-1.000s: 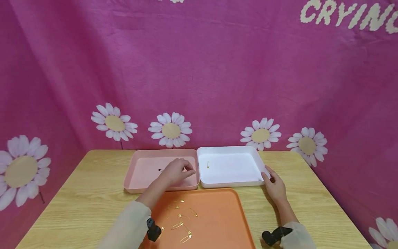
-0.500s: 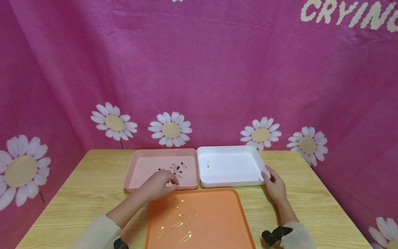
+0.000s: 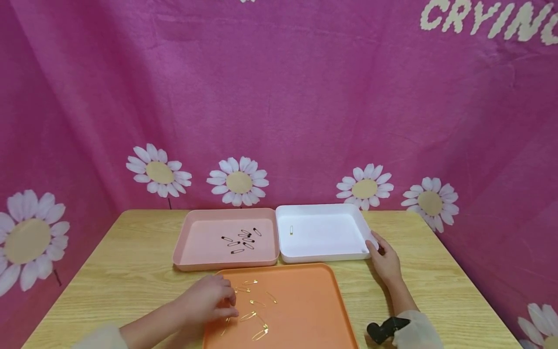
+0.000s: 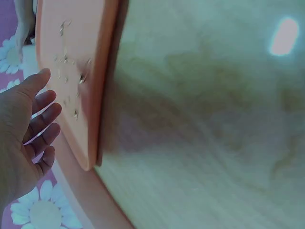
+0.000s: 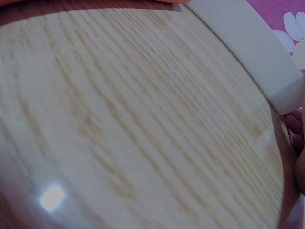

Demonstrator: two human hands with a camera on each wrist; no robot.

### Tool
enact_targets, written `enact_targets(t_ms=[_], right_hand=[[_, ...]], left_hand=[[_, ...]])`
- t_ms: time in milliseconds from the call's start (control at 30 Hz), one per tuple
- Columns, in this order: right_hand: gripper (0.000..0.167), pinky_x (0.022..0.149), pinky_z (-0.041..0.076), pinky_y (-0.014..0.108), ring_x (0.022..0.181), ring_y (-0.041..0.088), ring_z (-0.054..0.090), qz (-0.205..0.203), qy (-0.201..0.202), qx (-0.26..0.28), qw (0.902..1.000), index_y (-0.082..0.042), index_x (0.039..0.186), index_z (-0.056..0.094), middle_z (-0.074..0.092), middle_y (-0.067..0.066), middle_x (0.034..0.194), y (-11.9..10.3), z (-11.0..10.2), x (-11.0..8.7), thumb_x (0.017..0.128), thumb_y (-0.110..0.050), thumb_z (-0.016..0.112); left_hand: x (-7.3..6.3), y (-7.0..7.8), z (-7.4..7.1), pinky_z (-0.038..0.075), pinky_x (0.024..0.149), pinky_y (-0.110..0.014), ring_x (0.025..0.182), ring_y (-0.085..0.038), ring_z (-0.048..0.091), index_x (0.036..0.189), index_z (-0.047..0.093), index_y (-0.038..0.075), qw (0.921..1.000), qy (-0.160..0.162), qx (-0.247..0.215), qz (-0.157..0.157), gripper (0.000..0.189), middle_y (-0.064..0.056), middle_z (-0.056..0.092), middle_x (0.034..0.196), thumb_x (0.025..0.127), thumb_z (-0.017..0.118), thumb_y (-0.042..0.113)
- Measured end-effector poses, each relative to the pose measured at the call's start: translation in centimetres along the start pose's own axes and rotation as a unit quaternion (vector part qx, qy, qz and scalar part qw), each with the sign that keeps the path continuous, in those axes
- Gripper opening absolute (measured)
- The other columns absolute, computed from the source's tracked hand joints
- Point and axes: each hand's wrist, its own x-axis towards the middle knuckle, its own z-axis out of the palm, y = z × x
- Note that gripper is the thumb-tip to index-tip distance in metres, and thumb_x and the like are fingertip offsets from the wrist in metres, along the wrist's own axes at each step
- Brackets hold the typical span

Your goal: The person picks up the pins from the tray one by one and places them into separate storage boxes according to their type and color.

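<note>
My left hand (image 3: 211,298) hovers over the left edge of the orange tray (image 3: 314,310), its fingers loosely bent and holding nothing. Several gold safety pins (image 3: 259,334) lie scattered on that tray, right by the fingertips. In the left wrist view, the left hand (image 4: 28,124) shows its fingers spread apart beside the tray. My right hand (image 3: 385,257) holds the near right corner of the white tray (image 3: 324,257), thumb at the rim. One gold safety pin (image 3: 291,230) lies inside the white tray. Several black safety pins (image 3: 237,251) lie in the pink tray (image 3: 192,264).
The pink and white trays stand side by side at the back of the wooden table (image 3: 117,271), with the orange tray in front of them. Behind the table hangs a magenta cloth (image 3: 279,106) printed with daisies.
My left hand has drawn back from over the pink tray to the left edge of the orange tray, uncovering the black safety pins. The right hand has stayed at the white tray's corner.
</note>
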Motion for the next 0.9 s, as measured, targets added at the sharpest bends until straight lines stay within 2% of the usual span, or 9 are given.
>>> enact_targets(t_ms=[67, 200, 267, 367, 633, 900], right_hand=[[0.062, 0.113, 0.022, 0.048, 0.138, 0.034, 0.029, 0.001, 0.0, 0.002, 1.0, -0.015, 0.144, 0.037, 0.032, 0.018, 0.149, 0.0, 0.0, 0.0, 0.093, -0.048, 0.048], [0.062, 0.113, 0.022, 0.048, 0.138, 0.034, 0.028, 0.001, 0.001, 0.0, 1.0, -0.015, 0.144, 0.037, 0.033, 0.018, 0.149, 0.0, 0.0, 0.1, 0.093, -0.048, 0.049], [0.063, 0.113, 0.022, 0.049, 0.139, 0.035, 0.028, 0.001, 0.002, -0.001, 1.0, -0.015, 0.144, 0.037, 0.032, 0.018, 0.149, 0.1, 0.1, 0.1, 0.093, -0.049, 0.049], [0.063, 0.112, 0.021, 0.05, 0.139, 0.036, 0.027, 0.002, 0.001, -0.004, 1.0, -0.015, 0.144, 0.037, 0.032, 0.018, 0.15, 0.2, 0.2, 0.1, 0.092, -0.05, 0.048], [0.063, 0.112, 0.022, 0.048, 0.138, 0.034, 0.029, -0.002, 0.006, 0.008, 0.9999, -0.015, 0.143, 0.038, 0.033, 0.018, 0.149, 0.3, 0.3, 0.1, 0.092, -0.05, 0.05], [0.062, 0.109, 0.027, 0.049, 0.132, 0.037, 0.035, -0.025, 0.025, 0.016, 0.9993, -0.016, 0.141, 0.042, 0.038, 0.022, 0.144, 0.2, 0.4, -0.1, 0.091, -0.05, 0.051]], left_hand=[[-0.5, 0.2, 0.3, 0.03, 0.062, -0.017, 0.067, 0.0, 0.039, 0.067, 0.061, 0.025, 0.9999, -0.012, -0.003, 0.001, 0.027, 0.018, 0.047, 0.066, 0.077, 0.068, 0.048], [-1.1, 0.6, 0.6, 0.025, 0.06, -0.018, 0.066, 0.001, 0.034, 0.065, 0.058, 0.026, 0.9975, -0.065, -0.017, -0.023, 0.033, 0.019, 0.039, 0.064, 0.073, 0.068, 0.056], [-1.3, 0.7, 0.6, 0.024, 0.06, -0.019, 0.066, 0.0, 0.033, 0.065, 0.057, 0.026, 0.9952, -0.087, -0.021, -0.038, 0.035, 0.019, 0.037, 0.065, 0.072, 0.069, 0.057], [-1.3, 0.8, 0.6, 0.024, 0.06, -0.02, 0.067, -0.001, 0.034, 0.065, 0.057, 0.025, 0.9934, -0.103, -0.017, -0.048, 0.033, 0.018, 0.038, 0.065, 0.071, 0.072, 0.054], [-1.4, 1.2, -0.1, 0.026, 0.061, -0.026, 0.067, -0.007, 0.039, 0.06, 0.055, 0.023, 0.9891, -0.124, 0.019, -0.078, 0.032, 0.015, 0.039, 0.063, 0.069, 0.076, 0.045], [-1.4, 1.3, -0.1, 0.03, 0.06, -0.029, 0.065, -0.011, 0.043, 0.057, 0.055, 0.023, 0.9893, -0.103, 0.038, -0.096, 0.024, 0.012, 0.043, 0.062, 0.069, 0.075, 0.03]])
